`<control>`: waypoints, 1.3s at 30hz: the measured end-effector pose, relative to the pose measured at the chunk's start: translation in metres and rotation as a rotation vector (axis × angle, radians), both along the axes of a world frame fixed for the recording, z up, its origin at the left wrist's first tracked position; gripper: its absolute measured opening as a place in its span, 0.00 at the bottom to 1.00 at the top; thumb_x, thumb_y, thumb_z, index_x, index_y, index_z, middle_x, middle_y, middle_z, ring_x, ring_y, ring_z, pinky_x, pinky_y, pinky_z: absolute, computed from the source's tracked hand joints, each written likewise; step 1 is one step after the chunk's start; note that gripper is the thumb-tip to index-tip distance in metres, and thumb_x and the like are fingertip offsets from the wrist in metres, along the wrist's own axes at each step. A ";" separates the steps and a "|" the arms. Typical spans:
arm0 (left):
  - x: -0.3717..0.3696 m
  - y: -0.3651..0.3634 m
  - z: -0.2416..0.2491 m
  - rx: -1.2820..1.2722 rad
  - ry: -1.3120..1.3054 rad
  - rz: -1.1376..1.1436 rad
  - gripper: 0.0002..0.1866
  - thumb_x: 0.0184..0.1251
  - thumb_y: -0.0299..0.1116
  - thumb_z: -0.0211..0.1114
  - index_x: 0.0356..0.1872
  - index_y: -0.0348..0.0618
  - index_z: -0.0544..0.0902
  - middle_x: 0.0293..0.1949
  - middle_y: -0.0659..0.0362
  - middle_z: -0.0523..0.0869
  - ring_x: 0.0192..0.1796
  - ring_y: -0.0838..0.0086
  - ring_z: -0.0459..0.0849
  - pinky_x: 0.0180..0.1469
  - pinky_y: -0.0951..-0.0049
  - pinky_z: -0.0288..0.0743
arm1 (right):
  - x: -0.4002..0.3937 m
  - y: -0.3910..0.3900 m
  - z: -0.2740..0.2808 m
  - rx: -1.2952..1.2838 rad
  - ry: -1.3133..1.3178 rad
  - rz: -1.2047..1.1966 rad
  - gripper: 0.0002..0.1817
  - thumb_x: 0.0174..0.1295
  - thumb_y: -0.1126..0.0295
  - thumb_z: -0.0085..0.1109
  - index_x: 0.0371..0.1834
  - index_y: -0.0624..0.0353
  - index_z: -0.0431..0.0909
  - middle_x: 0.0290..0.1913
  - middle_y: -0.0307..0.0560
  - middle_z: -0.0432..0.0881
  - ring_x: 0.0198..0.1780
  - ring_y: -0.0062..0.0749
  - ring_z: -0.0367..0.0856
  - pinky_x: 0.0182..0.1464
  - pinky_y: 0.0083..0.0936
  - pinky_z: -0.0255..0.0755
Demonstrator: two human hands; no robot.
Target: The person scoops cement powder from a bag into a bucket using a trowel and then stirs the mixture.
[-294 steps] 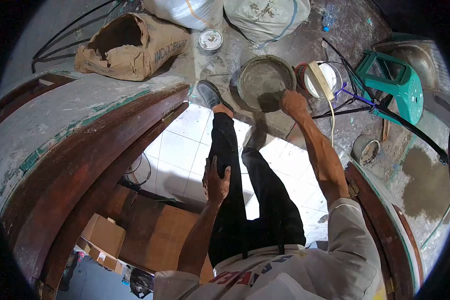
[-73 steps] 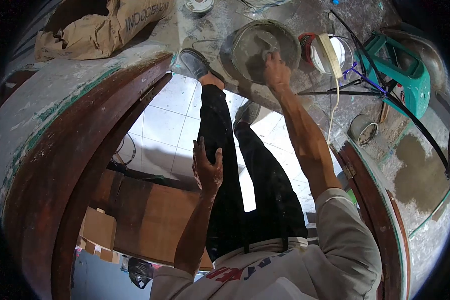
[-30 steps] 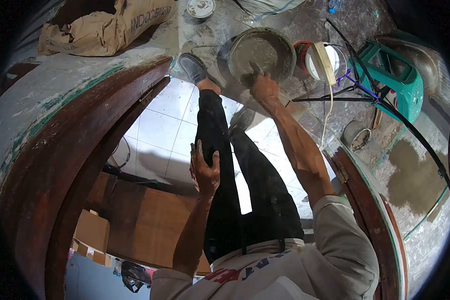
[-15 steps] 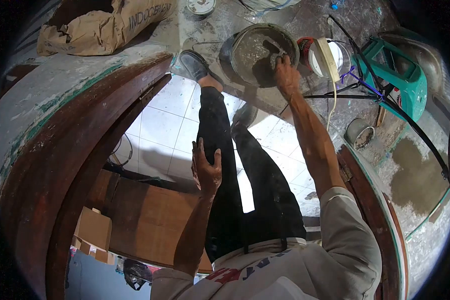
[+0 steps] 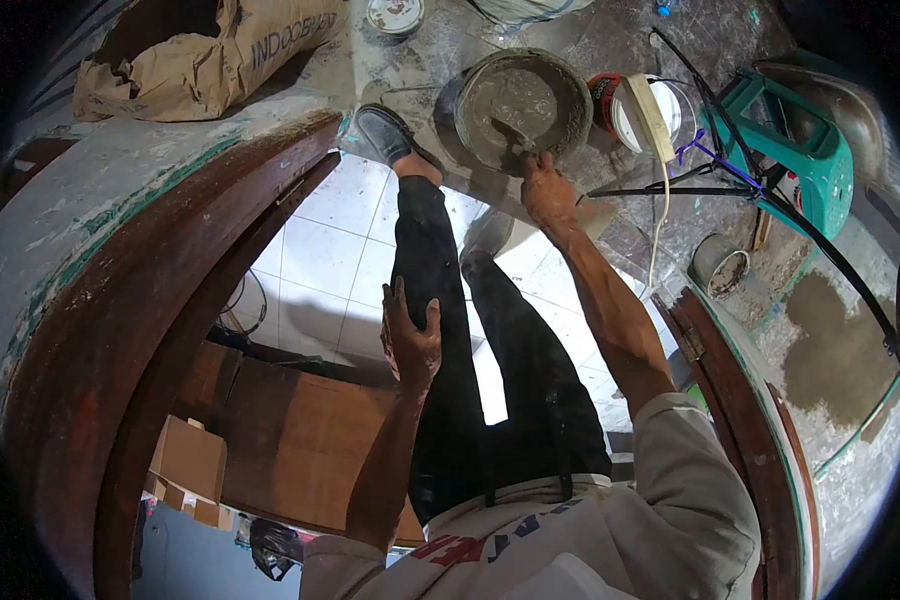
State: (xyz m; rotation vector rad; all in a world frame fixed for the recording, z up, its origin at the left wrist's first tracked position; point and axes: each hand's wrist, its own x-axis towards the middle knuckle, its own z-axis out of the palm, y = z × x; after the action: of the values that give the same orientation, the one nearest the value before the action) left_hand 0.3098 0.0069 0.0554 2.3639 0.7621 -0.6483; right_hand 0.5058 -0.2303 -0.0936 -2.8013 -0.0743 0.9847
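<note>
A round basin of wet grey cement mortar stands on the floor ahead of me. My right hand is closed at its near rim, gripping the handle of a trowel. The trowel's blade dips into the mortar, partly covered by it. My left hand rests on my left leg, fingers spread, holding nothing.
Upper left lies a torn paper cement sack. Right of the basin are a red and white paint can, a pale power strip, black tripod-like legs and a green stool. A small pot stands by the brown door frame.
My right hand has drawn back toward me and left, from inside the basin to its near rim. The trowel blade now shows in the mortar. My left hand stays on the leg.
</note>
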 end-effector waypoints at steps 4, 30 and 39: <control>0.002 -0.001 0.002 -0.005 0.023 -0.002 0.38 0.80 0.48 0.69 0.84 0.44 0.67 0.82 0.33 0.66 0.83 0.38 0.67 0.81 0.42 0.64 | 0.002 -0.001 0.039 0.035 0.002 0.040 0.19 0.74 0.71 0.54 0.65 0.60 0.77 0.63 0.60 0.77 0.54 0.60 0.90 0.50 0.51 0.89; 0.013 -0.003 0.004 -0.019 0.141 0.036 0.41 0.82 0.56 0.63 0.86 0.45 0.63 0.84 0.35 0.63 0.83 0.39 0.65 0.82 0.40 0.61 | 0.059 0.003 -0.037 -0.061 -0.223 -0.003 0.18 0.72 0.71 0.58 0.63 0.58 0.79 0.63 0.56 0.77 0.52 0.58 0.91 0.46 0.49 0.90; 0.012 -0.006 0.006 -0.004 0.137 0.020 0.41 0.82 0.56 0.64 0.86 0.47 0.62 0.84 0.35 0.62 0.84 0.39 0.64 0.82 0.40 0.59 | 0.007 0.012 -0.039 -0.051 -0.293 0.383 0.17 0.65 0.72 0.68 0.56 0.59 0.84 0.59 0.48 0.77 0.52 0.47 0.88 0.42 0.38 0.90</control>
State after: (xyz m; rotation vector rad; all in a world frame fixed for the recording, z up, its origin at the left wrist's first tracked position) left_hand 0.3213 0.0005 0.0612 2.3234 0.8417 -0.8096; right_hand 0.5124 -0.2186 -0.1322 -3.0213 -0.6520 0.6352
